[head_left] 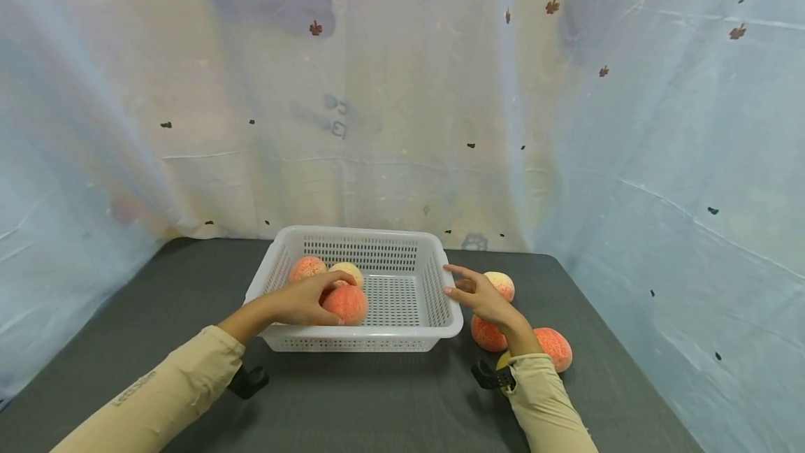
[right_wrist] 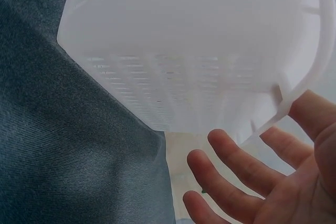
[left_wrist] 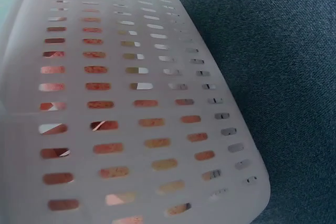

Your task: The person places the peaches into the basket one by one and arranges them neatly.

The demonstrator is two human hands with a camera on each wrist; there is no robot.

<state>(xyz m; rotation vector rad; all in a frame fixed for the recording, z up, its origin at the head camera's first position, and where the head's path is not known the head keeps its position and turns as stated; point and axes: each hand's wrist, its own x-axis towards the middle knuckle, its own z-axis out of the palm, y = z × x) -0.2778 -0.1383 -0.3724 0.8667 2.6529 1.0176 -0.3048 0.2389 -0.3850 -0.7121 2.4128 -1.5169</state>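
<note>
A white slotted plastic basket (head_left: 377, 331) stands on a dark cloth-covered table. Inside its left part, my left hand (head_left: 305, 300) grips a reddish-orange peach (head_left: 349, 305), thumb near the front rim and fingers over the top. Behind that peach lie an orange speckled peach (head_left: 307, 268) and a pale yellow peach (head_left: 348, 272). My right hand (head_left: 481, 296) is at the basket's right rim, its fingertips touching there; the right wrist view shows the fingers (right_wrist: 236, 166) spread and loosely bent beside the rim. In the left wrist view the basket wall (left_wrist: 26, 150) hides the left hand.
Right of the basket, partly behind my right arm, lie a pale peach (head_left: 501, 284), a red-orange peach (head_left: 487, 335), another orange peach (head_left: 555, 349) and a yellow fruit (head_left: 503, 361). A translucent patterned curtain (head_left: 402, 124) hangs behind and beside the table.
</note>
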